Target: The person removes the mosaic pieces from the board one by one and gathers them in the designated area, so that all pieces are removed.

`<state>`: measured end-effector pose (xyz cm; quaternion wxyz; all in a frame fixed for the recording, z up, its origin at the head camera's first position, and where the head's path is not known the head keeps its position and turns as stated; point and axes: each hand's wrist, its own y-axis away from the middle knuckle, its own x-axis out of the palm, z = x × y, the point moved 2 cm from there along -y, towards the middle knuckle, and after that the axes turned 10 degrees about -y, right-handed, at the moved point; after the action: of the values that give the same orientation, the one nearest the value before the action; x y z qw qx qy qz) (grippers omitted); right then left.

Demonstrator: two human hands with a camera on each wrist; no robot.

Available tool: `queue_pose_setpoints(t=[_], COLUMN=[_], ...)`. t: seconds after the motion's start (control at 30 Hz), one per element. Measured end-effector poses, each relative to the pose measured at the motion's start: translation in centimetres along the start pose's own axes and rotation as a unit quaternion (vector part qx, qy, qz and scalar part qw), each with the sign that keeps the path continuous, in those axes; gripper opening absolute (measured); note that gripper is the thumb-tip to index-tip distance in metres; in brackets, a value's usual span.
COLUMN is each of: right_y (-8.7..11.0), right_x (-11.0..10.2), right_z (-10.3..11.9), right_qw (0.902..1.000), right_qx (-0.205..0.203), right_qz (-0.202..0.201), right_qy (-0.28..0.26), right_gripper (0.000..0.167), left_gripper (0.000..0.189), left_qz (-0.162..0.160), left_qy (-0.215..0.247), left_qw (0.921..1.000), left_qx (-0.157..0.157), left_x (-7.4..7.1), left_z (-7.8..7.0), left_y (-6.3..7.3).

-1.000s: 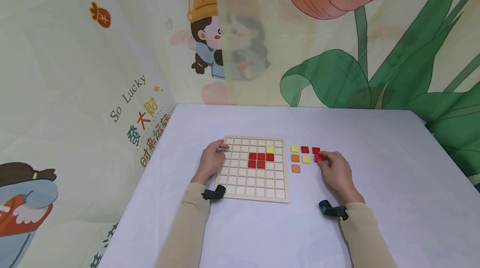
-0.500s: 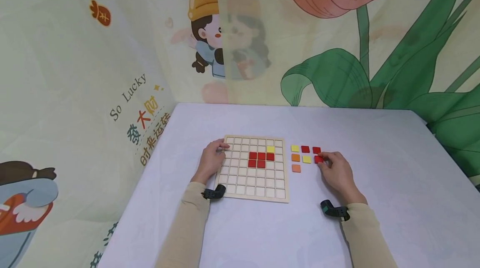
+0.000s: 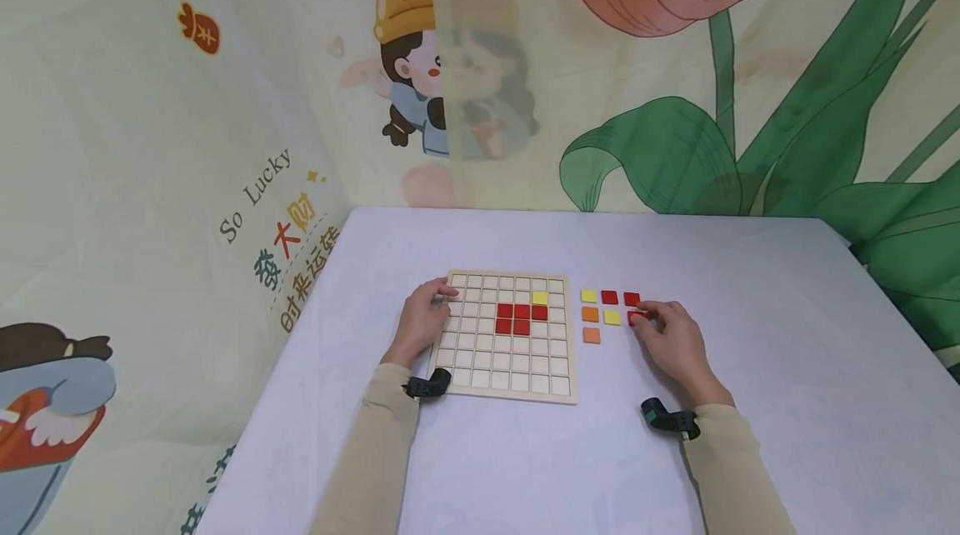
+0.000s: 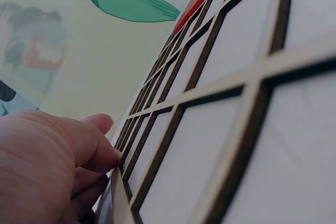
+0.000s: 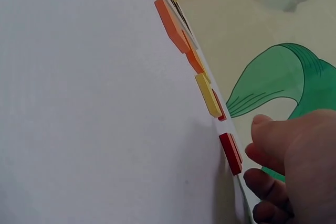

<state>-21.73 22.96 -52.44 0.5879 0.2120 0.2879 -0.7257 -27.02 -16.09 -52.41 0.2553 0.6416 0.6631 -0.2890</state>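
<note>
A wooden grid board (image 3: 480, 352) lies flat on the table, with several red tiles (image 3: 522, 312) and one yellow tile (image 3: 539, 298) in its cells. My left hand (image 3: 420, 322) rests at the board's left edge; in the left wrist view its fingertips (image 4: 116, 156) touch the rim. My right hand (image 3: 675, 343) hovers at the lower red tile (image 3: 633, 318) in the rightmost column of loose tiles. In the right wrist view that red tile (image 5: 231, 153) lies on the table, with a small gap between it and the loosely bent fingers (image 5: 262, 153).
Right of the board lie loose tiles in short rows: yellow (image 3: 588, 296), red (image 3: 609, 297) and another red (image 3: 632, 299) at the back, then orange (image 3: 590, 315) and yellow (image 3: 612, 317), and orange (image 3: 592, 336) in front. A white cloth (image 3: 510, 468) covers the table; a printed curtain (image 3: 660, 152) hangs behind.
The lower red tile has come slightly nearer and sits apart from the red tile behind it. My right hand has shifted very little; my left hand and the board stay put.
</note>
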Motion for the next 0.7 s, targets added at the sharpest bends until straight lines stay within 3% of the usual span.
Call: queue_pose_setpoints(t=[0.27,0.47,0.7], right_y=[0.2,0.5,0.7], right_x=[0.8,2.2,4.0], right_z=[1.2,2.8,5.0], right_qw=[0.9992,0.9992,0.9972], right_qx=[0.009,-0.026,-0.061], right_qz=[-0.03,-0.019,0.02], right_qy=[-0.024,-0.023,-0.038], right_gripper=[0.028,0.025,0.023], left_gripper=[0.026,0.025,0.024], left_qz=[-0.001,-0.001,-0.006], left_qy=[0.003,0.002,0.001], left_qw=[1.0,1.0,1.0], left_qx=[-0.003,-0.002,-0.001], left_x=[0.0,0.1,0.1], left_z=[0.0,0.0,0.0], left_y=[0.0,0.1,0.1])
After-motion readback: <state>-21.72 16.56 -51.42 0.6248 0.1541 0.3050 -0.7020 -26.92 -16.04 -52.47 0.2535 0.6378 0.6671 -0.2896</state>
